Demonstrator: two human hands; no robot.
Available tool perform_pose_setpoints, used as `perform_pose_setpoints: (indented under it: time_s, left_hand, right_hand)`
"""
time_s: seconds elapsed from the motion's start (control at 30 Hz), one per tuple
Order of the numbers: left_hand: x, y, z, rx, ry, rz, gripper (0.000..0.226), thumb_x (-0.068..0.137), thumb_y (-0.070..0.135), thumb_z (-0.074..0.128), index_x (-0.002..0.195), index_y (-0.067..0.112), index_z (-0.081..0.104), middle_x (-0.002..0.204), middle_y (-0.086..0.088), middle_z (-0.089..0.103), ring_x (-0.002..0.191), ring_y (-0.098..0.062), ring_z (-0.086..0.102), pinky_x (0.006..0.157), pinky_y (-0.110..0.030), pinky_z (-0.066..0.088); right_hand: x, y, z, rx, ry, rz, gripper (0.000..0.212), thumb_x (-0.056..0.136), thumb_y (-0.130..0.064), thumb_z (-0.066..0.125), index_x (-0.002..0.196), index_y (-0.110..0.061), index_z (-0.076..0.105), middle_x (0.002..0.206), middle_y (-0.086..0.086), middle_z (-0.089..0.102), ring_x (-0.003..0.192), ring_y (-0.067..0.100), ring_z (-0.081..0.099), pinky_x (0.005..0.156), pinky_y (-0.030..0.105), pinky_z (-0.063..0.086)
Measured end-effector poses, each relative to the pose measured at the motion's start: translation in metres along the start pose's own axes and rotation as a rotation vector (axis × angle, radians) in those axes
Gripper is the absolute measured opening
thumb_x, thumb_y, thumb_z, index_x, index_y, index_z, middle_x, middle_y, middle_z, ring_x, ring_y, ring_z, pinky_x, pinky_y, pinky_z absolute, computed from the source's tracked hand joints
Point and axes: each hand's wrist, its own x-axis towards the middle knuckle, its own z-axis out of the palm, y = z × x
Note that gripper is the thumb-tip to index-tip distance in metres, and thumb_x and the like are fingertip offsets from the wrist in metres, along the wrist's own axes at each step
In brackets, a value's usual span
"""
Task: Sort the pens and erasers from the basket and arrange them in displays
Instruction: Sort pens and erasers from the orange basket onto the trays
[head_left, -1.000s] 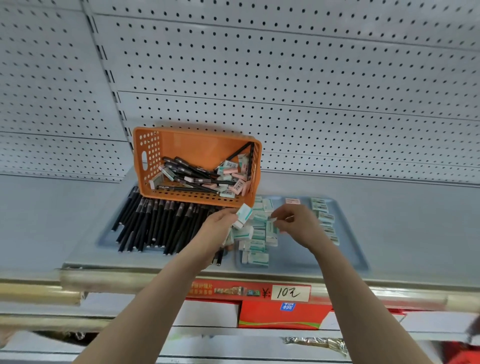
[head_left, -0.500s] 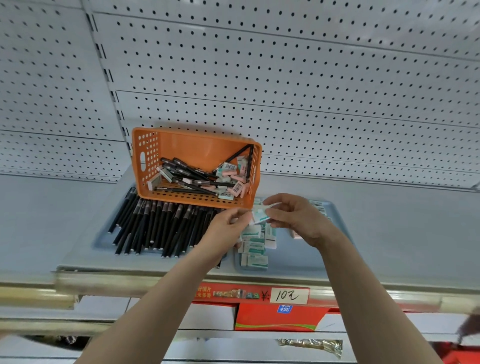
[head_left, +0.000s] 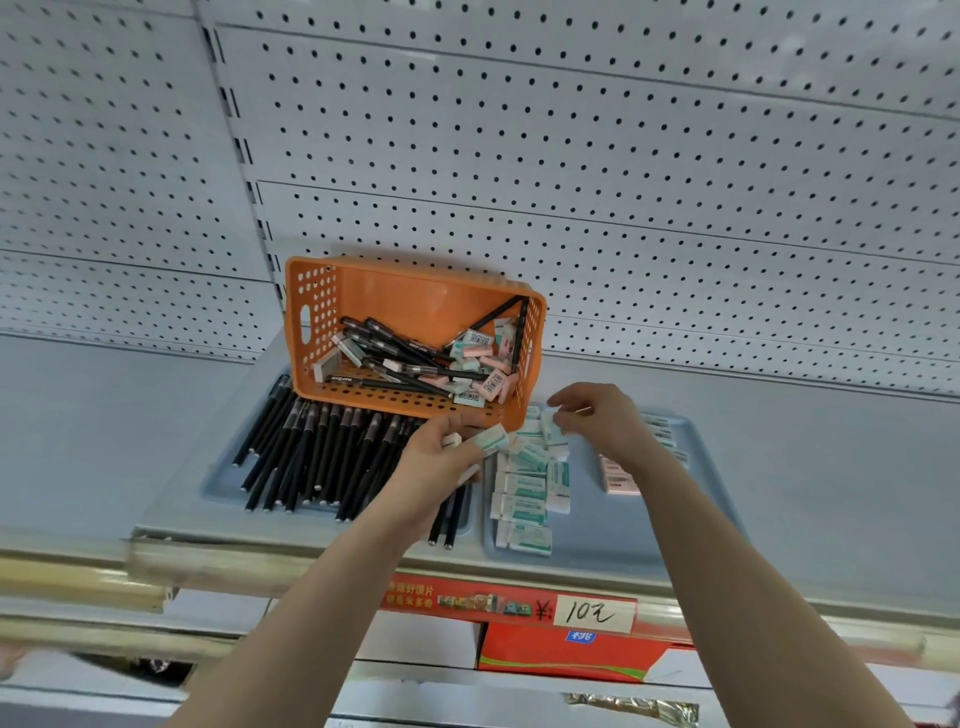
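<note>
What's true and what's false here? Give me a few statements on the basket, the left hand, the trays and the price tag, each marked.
1. The orange basket holds both pens and erasers. True.
2. The left hand grips a pen. False: it holds a green-and-white eraser.
3. The sorted black pens lie in a tray left of the stacked erasers. True.
4. The price tag reads 20. False: it reads 10.

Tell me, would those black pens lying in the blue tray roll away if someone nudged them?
Probably a little: the black pens look slim and round, so they'd likely roll, but the raised rim of the blue tray should stop them. They look straight and rigid, so likely stiff and light to lift.
</note>
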Motion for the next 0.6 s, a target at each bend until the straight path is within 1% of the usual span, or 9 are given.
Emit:
perform_pose_setpoints:
  time_s: [0.07, 0.1, 0.2, 0.27, 0.33, 0.37, 0.47, 0.53, 0.6]
  left_hand:
    - [0.001, -0.001, -0.001, 0.006, 0.022, 0.017, 0.027, 0.088, 0.004, 0.065, 0.110, 0.020, 0.063, 0.113, -0.008, 0.062, 0.087, -0.017, 0.062, 0.071, -0.026, 0.054]
    - [0.001, -0.001, -0.002, 0.014, 0.030, 0.023, 0.028, 0.087, 0.004, 0.066, 0.109, 0.021, 0.063, 0.114, -0.006, 0.061, 0.089, -0.016, 0.063, 0.073, -0.027, 0.055]
    - [0.001, -0.001, 0.002, 0.038, 0.048, 0.054, 0.030, 0.085, 0.003, 0.067, 0.109, 0.021, 0.063, 0.113, -0.003, 0.060, 0.078, -0.007, 0.064, 0.072, -0.026, 0.056]
    - [0.001, 0.001, 0.008, 0.058, 0.041, 0.073, 0.032, 0.084, 0.002, 0.067, 0.110, 0.022, 0.063, 0.111, -0.004, 0.061, 0.071, -0.006, 0.065, 0.070, -0.025, 0.055]
    - [0.001, 0.002, 0.016, 0.099, 0.014, 0.095, 0.031, 0.085, 0.006, 0.067, 0.110, 0.024, 0.063, 0.110, -0.004, 0.061, 0.074, -0.011, 0.065, 0.070, -0.023, 0.055]
    - [0.001, 0.003, 0.020, 0.121, 0.005, 0.106, 0.030, 0.087, 0.009, 0.067, 0.111, 0.025, 0.062, 0.110, -0.002, 0.061, 0.076, -0.012, 0.066, 0.071, -0.022, 0.055]
    - [0.001, 0.004, 0.024, 0.118, 0.019, 0.092, 0.024, 0.094, 0.017, 0.061, 0.116, 0.026, 0.056, 0.113, 0.003, 0.058, 0.083, -0.014, 0.071, 0.084, -0.033, 0.056]
    - [0.000, 0.005, 0.022, 0.051, 0.028, 0.038, 0.020, 0.100, 0.017, 0.052, 0.119, 0.020, 0.050, 0.116, 0.002, 0.056, 0.085, -0.017, 0.072, 0.084, -0.033, 0.056]
    - [0.000, 0.008, 0.018, -0.010, 0.048, -0.026, 0.015, 0.103, 0.014, 0.043, 0.115, 0.019, 0.050, 0.112, -0.003, 0.057, 0.085, -0.018, 0.069, 0.078, -0.030, 0.054]
  right_hand:
    - [0.000, 0.002, 0.007, -0.063, 0.023, -0.014, 0.014, 0.086, -0.014, 0.069, 0.097, -0.021, 0.074, 0.092, -0.002, 0.072, 0.080, 0.007, 0.064, 0.063, 0.013, 0.043]
    - [-0.002, 0.002, 0.008, -0.065, 0.064, -0.022, 0.012, 0.086, -0.016, 0.069, 0.095, -0.022, 0.074, 0.091, -0.002, 0.072, 0.080, 0.008, 0.064, 0.063, 0.014, 0.045]
    - [-0.016, -0.008, 0.007, 0.090, 0.157, -0.044, 0.005, 0.089, -0.022, 0.067, 0.089, -0.020, 0.072, 0.082, -0.002, 0.072, 0.074, 0.014, 0.067, 0.067, 0.024, 0.053]
    - [-0.030, -0.022, 0.008, 0.298, 0.005, -0.021, 0.014, 0.091, -0.027, 0.067, 0.094, -0.014, 0.070, 0.080, 0.002, 0.073, 0.071, 0.015, 0.067, 0.066, 0.026, 0.055]
    - [-0.041, -0.030, 0.012, 0.410, -0.158, -0.039, 0.015, 0.090, -0.021, 0.069, 0.099, -0.010, 0.069, 0.082, 0.007, 0.072, 0.071, 0.014, 0.065, 0.067, 0.024, 0.055]
    - [-0.043, -0.030, 0.013, 0.412, -0.159, -0.060, 0.013, 0.089, -0.015, 0.070, 0.099, -0.009, 0.069, 0.081, 0.008, 0.071, 0.069, 0.013, 0.064, 0.068, 0.024, 0.055]
    - [-0.045, -0.017, 0.002, 0.441, 0.024, -0.025, 0.013, 0.085, -0.008, 0.072, 0.098, -0.010, 0.068, 0.077, 0.008, 0.072, 0.065, 0.014, 0.063, 0.070, 0.029, 0.055]
    - [-0.049, -0.008, -0.013, 0.445, 0.127, 0.013, 0.014, 0.084, -0.007, 0.072, 0.098, -0.009, 0.069, 0.080, 0.010, 0.071, 0.063, 0.011, 0.064, 0.068, 0.026, 0.054]
    - [-0.056, -0.001, -0.026, 0.416, 0.135, 0.036, 0.012, 0.086, -0.003, 0.069, 0.098, -0.006, 0.071, 0.084, 0.010, 0.071, 0.061, 0.006, 0.063, 0.062, 0.017, 0.050]
